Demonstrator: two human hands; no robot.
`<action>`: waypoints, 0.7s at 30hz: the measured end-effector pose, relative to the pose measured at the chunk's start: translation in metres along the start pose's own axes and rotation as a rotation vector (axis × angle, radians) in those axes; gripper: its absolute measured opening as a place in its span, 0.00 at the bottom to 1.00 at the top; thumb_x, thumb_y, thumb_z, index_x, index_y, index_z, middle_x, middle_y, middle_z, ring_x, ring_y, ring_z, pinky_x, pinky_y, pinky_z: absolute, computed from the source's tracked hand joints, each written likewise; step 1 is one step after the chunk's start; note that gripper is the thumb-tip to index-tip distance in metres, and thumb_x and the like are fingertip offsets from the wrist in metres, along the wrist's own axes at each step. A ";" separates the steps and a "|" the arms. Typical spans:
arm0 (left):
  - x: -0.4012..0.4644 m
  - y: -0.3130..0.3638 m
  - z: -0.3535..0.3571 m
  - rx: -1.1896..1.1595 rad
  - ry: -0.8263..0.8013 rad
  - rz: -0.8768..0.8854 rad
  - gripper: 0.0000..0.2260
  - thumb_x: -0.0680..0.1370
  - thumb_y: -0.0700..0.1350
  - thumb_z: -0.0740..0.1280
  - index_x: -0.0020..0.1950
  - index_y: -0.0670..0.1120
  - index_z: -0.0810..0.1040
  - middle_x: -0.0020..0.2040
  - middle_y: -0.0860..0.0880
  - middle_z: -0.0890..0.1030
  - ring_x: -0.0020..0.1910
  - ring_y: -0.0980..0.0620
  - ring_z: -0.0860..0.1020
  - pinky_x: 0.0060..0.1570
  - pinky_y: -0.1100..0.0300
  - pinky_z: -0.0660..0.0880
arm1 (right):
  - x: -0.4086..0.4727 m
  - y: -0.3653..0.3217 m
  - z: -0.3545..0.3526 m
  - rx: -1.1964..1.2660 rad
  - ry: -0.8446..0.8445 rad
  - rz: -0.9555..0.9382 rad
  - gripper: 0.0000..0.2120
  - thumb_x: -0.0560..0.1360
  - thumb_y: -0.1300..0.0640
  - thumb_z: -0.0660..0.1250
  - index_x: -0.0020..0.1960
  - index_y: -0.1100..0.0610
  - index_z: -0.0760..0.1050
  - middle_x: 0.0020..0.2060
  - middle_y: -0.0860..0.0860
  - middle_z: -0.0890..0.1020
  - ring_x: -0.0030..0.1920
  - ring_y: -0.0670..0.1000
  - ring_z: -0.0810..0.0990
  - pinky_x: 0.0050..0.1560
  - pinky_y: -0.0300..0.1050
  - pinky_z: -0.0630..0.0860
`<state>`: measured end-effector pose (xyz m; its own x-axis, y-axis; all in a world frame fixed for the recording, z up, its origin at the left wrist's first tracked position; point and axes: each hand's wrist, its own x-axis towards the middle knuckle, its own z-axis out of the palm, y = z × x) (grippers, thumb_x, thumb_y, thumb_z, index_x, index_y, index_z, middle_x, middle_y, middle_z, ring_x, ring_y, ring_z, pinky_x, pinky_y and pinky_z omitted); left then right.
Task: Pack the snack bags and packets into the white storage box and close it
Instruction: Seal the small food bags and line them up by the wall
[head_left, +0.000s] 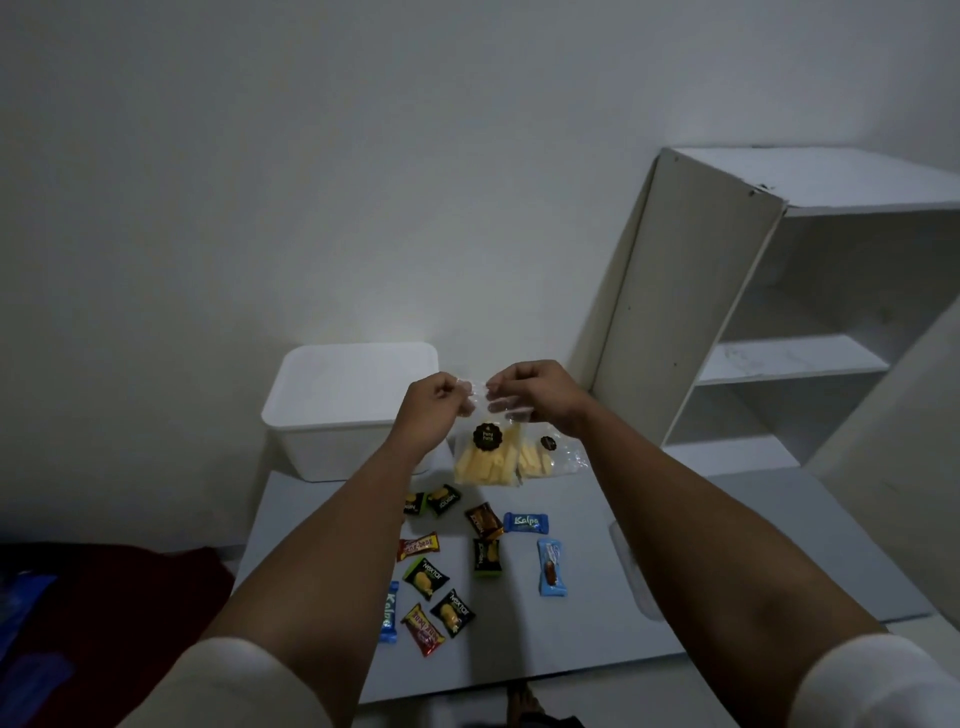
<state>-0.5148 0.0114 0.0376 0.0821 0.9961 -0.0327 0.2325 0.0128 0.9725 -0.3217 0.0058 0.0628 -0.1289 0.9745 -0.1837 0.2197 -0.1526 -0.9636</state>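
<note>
Clear snack bag (485, 457) pinched by both hands (434, 402) (535, 397) beside white box (332, 415), packets (485, 558) below.

We note a clear snack bag (485, 457) of pale yellow sticks with a dark round label, held up by its top, a second like bag (545, 457) lying behind it, small coloured packets (483, 558) scattered flat, white storage box (348, 410) closed, at the back left.

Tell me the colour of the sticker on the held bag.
Black with gold lettering, on the clear snack bag; head view.
</note>
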 end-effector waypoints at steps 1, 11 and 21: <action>-0.001 0.001 0.000 -0.002 -0.004 0.005 0.09 0.82 0.44 0.66 0.51 0.39 0.81 0.44 0.44 0.86 0.40 0.55 0.84 0.41 0.64 0.74 | -0.001 -0.001 -0.001 0.011 -0.009 0.006 0.05 0.78 0.60 0.70 0.52 0.59 0.83 0.49 0.55 0.88 0.50 0.53 0.88 0.53 0.50 0.80; -0.007 0.004 -0.008 -0.013 -0.019 0.022 0.06 0.83 0.42 0.64 0.47 0.43 0.78 0.44 0.48 0.84 0.45 0.54 0.84 0.54 0.50 0.80 | -0.005 0.012 0.005 0.086 0.030 0.082 0.08 0.76 0.56 0.73 0.52 0.58 0.85 0.50 0.56 0.87 0.53 0.55 0.86 0.63 0.60 0.78; -0.021 0.004 -0.007 -0.119 -0.054 -0.086 0.07 0.80 0.44 0.69 0.48 0.42 0.83 0.45 0.42 0.86 0.44 0.48 0.85 0.57 0.46 0.82 | -0.013 0.005 0.016 0.086 -0.044 0.093 0.05 0.79 0.58 0.70 0.51 0.58 0.82 0.45 0.54 0.86 0.49 0.51 0.86 0.55 0.55 0.77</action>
<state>-0.5222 -0.0085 0.0439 0.1194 0.9847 -0.1267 0.1251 0.1116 0.9858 -0.3342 -0.0105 0.0575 -0.1542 0.9477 -0.2794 0.1496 -0.2571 -0.9547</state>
